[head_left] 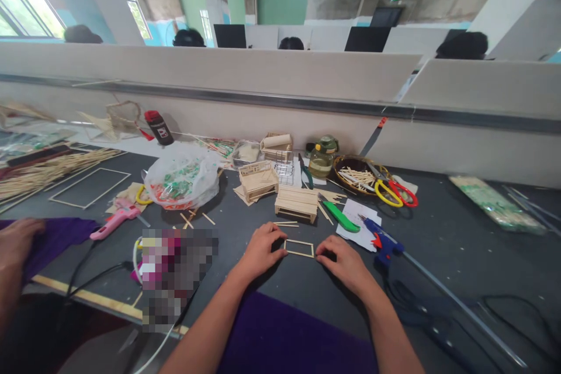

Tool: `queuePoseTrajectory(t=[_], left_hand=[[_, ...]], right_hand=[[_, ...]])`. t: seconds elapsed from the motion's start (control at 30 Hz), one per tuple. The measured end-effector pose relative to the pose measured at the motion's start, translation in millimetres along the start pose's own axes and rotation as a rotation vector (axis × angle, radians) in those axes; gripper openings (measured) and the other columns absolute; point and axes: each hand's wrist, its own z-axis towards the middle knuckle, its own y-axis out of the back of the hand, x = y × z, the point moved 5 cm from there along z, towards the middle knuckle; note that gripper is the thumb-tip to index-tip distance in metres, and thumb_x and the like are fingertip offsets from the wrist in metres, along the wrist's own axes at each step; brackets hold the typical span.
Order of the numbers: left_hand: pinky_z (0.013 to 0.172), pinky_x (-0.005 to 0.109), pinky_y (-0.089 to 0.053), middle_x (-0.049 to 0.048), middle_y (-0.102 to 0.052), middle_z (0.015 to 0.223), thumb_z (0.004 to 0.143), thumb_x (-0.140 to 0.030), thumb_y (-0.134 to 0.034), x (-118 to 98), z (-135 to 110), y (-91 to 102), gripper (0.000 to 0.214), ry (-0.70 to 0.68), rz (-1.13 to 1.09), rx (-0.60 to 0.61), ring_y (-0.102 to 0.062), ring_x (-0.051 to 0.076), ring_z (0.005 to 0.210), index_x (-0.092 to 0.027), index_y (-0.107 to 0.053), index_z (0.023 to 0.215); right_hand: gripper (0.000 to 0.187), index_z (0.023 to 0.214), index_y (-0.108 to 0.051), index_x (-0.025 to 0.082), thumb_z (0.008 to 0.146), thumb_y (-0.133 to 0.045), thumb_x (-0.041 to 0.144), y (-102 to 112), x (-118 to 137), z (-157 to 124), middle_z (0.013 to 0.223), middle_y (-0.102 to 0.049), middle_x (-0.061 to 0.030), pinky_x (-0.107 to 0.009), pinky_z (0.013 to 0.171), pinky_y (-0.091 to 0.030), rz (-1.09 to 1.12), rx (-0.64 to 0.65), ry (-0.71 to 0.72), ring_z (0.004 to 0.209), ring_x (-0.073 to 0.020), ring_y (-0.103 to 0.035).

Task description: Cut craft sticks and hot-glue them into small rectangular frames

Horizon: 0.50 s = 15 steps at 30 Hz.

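Observation:
A small rectangular frame of thin wooden sticks (299, 248) lies flat on the dark table. My left hand (261, 249) pinches its left end and my right hand (342, 261) pinches its right end, pressing it on the table. Just beyond the frame lie two loose sticks (287, 224) and a small slatted wooden piece (297, 203). A blue glue gun (381, 239) lies right of my right hand.
A green utility knife (342, 217), scissors (392, 190), a basket of sticks (355, 174), a plastic bag (182, 178), a pink glue gun (114, 220) and stick bundles (48, 169) crowd the table. Another person's hand (15, 245) rests at far left. A partition wall (280, 87) runs behind.

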Motion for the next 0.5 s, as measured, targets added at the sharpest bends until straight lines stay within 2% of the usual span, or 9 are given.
queuePoseTrajectory(t=[0.37, 0.5], left_hand=[[0.086, 0.034, -0.040, 0.0042, -0.059, 0.102, 0.071, -0.022, -0.072, 0.9, -0.1, -1.3, 0.027, 0.000, -0.009, -0.007, -0.054, 0.022, 0.098, -0.025, -0.067, 0.098], [0.086, 0.034, -0.041, 0.0044, -0.059, 0.103, 0.071, -0.022, -0.072, 0.9, -0.2, -0.9, 0.027, 0.002, -0.021, -0.007, -0.054, 0.022, 0.099, -0.025, -0.067, 0.098]], right_hand=[[0.018, 0.079, -0.069, 0.025, 0.084, -0.053, 0.026, -2.8, -0.5, 2.7, 0.087, -0.063, -0.0019, -0.029, 0.077, -0.041, 0.037, 0.008, -0.006, 0.086, -0.0180, -0.057], [0.015, 0.080, -0.068, 0.025, 0.082, -0.053, 0.027, -2.4, -0.4, 2.2, 0.087, -0.063, -0.0023, -0.031, 0.078, -0.042, 0.031, 0.013, -0.027, 0.087, -0.0192, -0.057]])
